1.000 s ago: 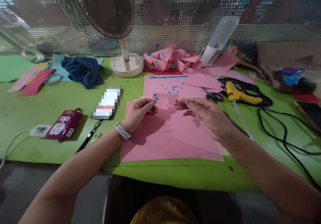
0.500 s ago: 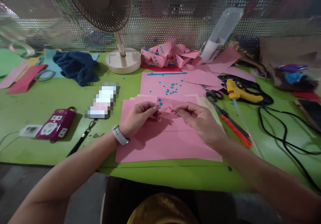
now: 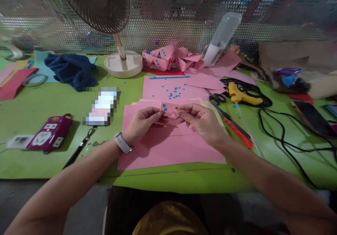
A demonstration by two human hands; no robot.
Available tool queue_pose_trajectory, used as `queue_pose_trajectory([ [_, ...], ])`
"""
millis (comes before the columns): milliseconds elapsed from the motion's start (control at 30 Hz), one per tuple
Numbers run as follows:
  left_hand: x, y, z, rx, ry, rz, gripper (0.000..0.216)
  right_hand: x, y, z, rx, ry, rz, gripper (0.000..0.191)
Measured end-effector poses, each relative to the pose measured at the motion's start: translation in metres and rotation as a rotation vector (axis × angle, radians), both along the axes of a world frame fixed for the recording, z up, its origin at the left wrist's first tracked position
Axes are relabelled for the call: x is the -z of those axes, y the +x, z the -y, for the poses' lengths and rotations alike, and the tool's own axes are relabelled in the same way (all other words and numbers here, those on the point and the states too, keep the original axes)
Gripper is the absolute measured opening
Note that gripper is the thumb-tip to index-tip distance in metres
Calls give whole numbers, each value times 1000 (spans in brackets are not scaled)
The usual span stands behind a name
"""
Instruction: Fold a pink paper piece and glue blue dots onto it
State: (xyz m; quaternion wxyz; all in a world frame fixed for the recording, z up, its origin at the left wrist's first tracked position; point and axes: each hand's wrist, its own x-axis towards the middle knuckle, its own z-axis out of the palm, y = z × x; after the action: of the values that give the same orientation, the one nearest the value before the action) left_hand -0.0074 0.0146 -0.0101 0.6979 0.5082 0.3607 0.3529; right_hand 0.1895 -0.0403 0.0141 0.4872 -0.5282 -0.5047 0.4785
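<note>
My left hand (image 3: 143,122) and my right hand (image 3: 201,121) meet over a stack of pink paper sheets (image 3: 171,147) on the green table (image 3: 52,105). Both pinch a small folded pink paper piece (image 3: 170,109) with blue square dots on it, fingers closed on its two ends. A white watch band (image 3: 121,143) sits on my left wrist. Behind the hands lies a pink sheet strewn with several tiny blue squares (image 3: 176,92).
A desk fan (image 3: 116,24) and a blue cloth (image 3: 70,70) stand at the back left, a heap of folded pink pieces (image 3: 171,58) and a plastic bottle (image 3: 221,38) at the back centre. Scissors (image 3: 217,97), a yellow glue gun (image 3: 240,95), an orange cutter (image 3: 238,131), black cables (image 3: 284,133) lie right. A magenta power strip (image 3: 48,136) lies left.
My hands have drawn closer together, folding the pink piece smaller between them. The view has shifted a little to the right.
</note>
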Motion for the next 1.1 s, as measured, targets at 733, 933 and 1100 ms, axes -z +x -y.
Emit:
queue_pose_trajectory([
  [733,-5,0,8,115,-199,49,26,15,6,1,0,968,1075,43],
  [933,-7,1,7,91,-205,29,29,13,8,-1,62,920,841,40],
  [1100,-6,2,6,78,-210,33,31,13,11,-5,80,846,763,27],
])
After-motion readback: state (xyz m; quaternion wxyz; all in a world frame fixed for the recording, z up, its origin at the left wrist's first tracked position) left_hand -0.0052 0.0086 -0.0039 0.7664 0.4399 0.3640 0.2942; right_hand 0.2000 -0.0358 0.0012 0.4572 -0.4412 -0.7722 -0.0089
